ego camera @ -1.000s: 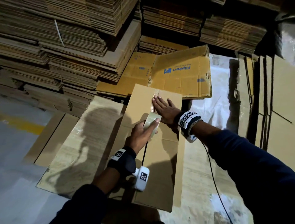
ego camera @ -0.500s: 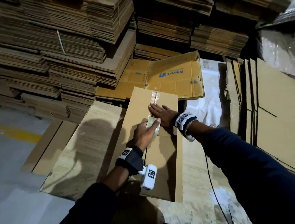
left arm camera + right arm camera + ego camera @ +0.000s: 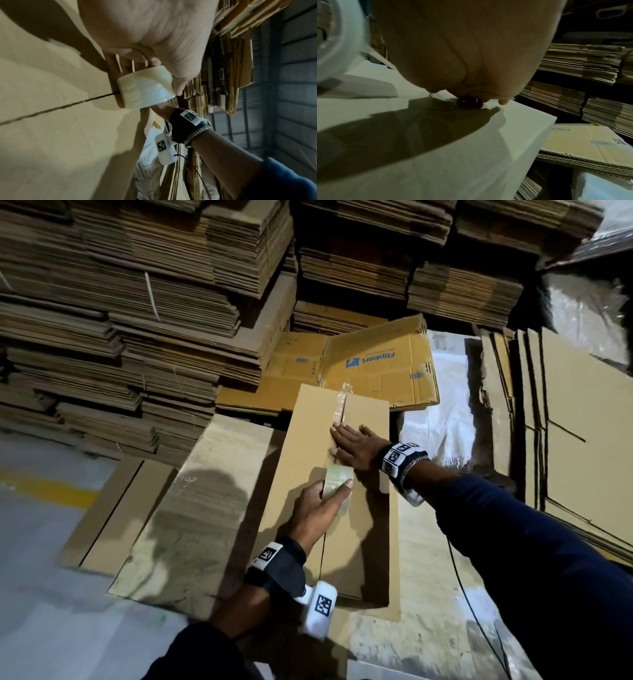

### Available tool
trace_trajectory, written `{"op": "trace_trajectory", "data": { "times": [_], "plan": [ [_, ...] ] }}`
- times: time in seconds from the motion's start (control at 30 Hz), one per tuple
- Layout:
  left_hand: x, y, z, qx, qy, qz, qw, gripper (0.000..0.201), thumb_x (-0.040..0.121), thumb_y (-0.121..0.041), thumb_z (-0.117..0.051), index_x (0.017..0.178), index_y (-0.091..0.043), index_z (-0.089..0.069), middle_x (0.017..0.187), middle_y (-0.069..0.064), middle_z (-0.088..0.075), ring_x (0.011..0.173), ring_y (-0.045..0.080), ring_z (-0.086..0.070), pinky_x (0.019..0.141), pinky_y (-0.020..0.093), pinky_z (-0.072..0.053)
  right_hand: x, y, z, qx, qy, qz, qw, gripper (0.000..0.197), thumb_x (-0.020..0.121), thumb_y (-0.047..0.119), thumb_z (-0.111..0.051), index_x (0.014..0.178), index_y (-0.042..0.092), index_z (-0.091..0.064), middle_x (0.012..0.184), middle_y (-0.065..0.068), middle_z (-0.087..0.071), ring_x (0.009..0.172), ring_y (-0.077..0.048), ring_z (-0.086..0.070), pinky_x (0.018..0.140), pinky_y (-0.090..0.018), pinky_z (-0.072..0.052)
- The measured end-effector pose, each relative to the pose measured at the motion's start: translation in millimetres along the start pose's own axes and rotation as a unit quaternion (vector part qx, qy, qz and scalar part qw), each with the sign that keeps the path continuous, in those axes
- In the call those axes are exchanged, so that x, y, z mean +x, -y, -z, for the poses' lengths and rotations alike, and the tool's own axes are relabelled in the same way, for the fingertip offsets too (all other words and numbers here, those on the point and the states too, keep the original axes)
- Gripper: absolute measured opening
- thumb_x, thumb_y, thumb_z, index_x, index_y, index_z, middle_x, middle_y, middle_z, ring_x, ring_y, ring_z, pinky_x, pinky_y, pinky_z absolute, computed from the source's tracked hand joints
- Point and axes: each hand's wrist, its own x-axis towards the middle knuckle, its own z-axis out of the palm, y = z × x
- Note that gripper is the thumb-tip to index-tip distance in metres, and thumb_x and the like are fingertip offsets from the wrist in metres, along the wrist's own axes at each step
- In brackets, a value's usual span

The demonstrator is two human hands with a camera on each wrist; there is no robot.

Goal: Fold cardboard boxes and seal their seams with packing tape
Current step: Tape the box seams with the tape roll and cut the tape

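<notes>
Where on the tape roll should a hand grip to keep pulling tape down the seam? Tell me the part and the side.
Grip the tape roll across its flat sides, coming from the near end of the box, as the left hand does: that probably lets the curved face roll along the seam.

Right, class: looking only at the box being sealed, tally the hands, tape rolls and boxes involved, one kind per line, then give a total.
Hands: 2, left hand gripping the roll, right hand flat on the box
Clear packing tape roll: 1
Long plain brown cardboard box under both hands: 1
Total: 4
</notes>
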Motion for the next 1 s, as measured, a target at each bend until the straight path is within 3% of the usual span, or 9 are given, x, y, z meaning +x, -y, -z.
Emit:
{"op": "trace_trajectory", "data": {
  "times": [0.1, 0.2, 0.37, 0.57, 0.67, 0.73, 0.8, 0.87, 1.0],
  "plan": [
    [-5, -2, 1, -0.010, 0.023, -0.004, 1.000, 0.047, 0.087, -0.069, -0.070, 0.103, -0.025, -0.079, 0.094, -0.007, -0.080, 0.093, 0.017, -0.076, 0.095, 0.048, -0.058, -12, 10, 1, -0.012, -0.005, 0.014, 1.000, 0.103, 0.084, 0.081, 0.017, 0.165, 0.017, 0.010, 0.172, -0.003, 0.013, 0.160, -0.018, 0.008, 0.127, -0.058, -0.006],
    [-9, 1, 1, 0.023, 0.022, 0.016, 0.999, 0.065, 0.078, -0.087, -0.060, 0.104, -0.029, -0.077, 0.092, -0.011, -0.079, 0.091, 0.016, -0.075, 0.094, 0.048, -0.058, -24, 17, 0, -0.008, 0.013, 0.015, 1.000, 0.116, 0.069, 0.084, 0.011, 0.164, 0.019, 0.015, 0.171, 0.001, 0.019, 0.158, -0.016, 0.013, 0.127, -0.056, 0.000],
    [-29, 12, 4, 0.089, -0.010, 0.016, 0.996, 0.069, 0.075, -0.089, -0.057, 0.089, -0.024, -0.075, 0.079, -0.011, -0.077, 0.081, 0.019, -0.074, 0.082, 0.045, -0.060, -19, 18, -9, 0.007, 0.006, -0.009, 1.000, 0.073, 0.104, 0.064, -0.003, 0.165, 0.026, 0.012, 0.172, 0.006, 0.015, 0.159, -0.014, 0.008, 0.127, -0.056, 0.002],
    [-48, 13, 11, -0.001, 0.016, 0.010, 1.000, 0.057, 0.088, -0.071, -0.067, 0.095, -0.016, -0.078, 0.084, 0.003, -0.079, 0.078, 0.021, -0.075, 0.076, 0.044, -0.060, -30, 36, -19, 0.004, -0.042, -0.017, 0.999, 0.079, 0.102, 0.063, 0.003, 0.165, 0.017, 0.009, 0.173, -0.004, 0.008, 0.160, -0.019, 0.005, 0.128, -0.052, -0.004],
    [-53, 15, 10, 0.002, 0.013, 0.015, 1.000, 0.057, 0.090, -0.073, -0.063, 0.096, -0.018, -0.077, 0.084, -0.002, -0.079, 0.079, 0.019, -0.075, 0.072, 0.033, -0.057, -56, 50, -33, 0.006, -0.033, 0.016, 0.999, 0.097, 0.087, 0.074, 0.017, 0.164, 0.015, 0.012, 0.173, -0.006, 0.011, 0.160, -0.021, 0.007, 0.127, -0.051, -0.002],
    [-56, 21, 9, -0.003, 0.009, 0.012, 1.000, 0.058, 0.090, -0.074, -0.061, 0.098, -0.019, -0.077, 0.085, -0.004, -0.080, 0.080, 0.018, -0.075, 0.073, 0.034, -0.059, -65, 55, -39, 0.010, -0.034, 0.014, 0.999, 0.101, 0.084, 0.077, 0.020, 0.164, 0.016, 0.013, 0.173, -0.004, 0.012, 0.160, -0.020, 0.008, 0.126, -0.052, 0.000],
    [-62, 29, 7, 0.006, 0.004, -0.002, 1.000, 0.064, 0.085, -0.081, -0.060, 0.095, -0.020, -0.077, 0.084, -0.005, -0.079, 0.081, 0.020, -0.075, 0.078, 0.042, -0.061, -66, 61, -42, 0.018, -0.025, -0.004, 1.000, 0.091, 0.091, 0.073, 0.013, 0.164, 0.019, 0.014, 0.172, -0.001, 0.014, 0.159, -0.018, 0.010, 0.127, -0.052, 0.002],
    [-73, 35, 5, 0.042, -0.020, -0.018, 0.999, 0.065, 0.084, -0.081, -0.059, 0.091, -0.018, -0.075, 0.081, -0.006, -0.078, 0.078, 0.017, -0.074, 0.073, 0.040, -0.060, -64, 67, -44, 0.030, -0.019, -0.031, 0.999, 0.075, 0.102, 0.063, 0.003, 0.164, 0.022, 0.014, 0.172, 0.004, 0.014, 0.159, -0.015, 0.011, 0.128, -0.050, 0.005],
    [-105, 41, 4, 0.120, -0.045, -0.054, 0.990, 0.068, 0.085, -0.078, -0.055, 0.109, -0.018, -0.072, 0.091, -0.003, -0.077, 0.084, 0.017, -0.072, 0.074, 0.037, -0.060, -61, 75, -44, 0.052, -0.023, -0.061, 0.997, 0.070, 0.105, 0.061, -0.003, 0.165, 0.028, 0.010, 0.173, 0.008, 0.011, 0.159, -0.011, 0.007, 0.128, -0.051, 0.004]
  ]
}}
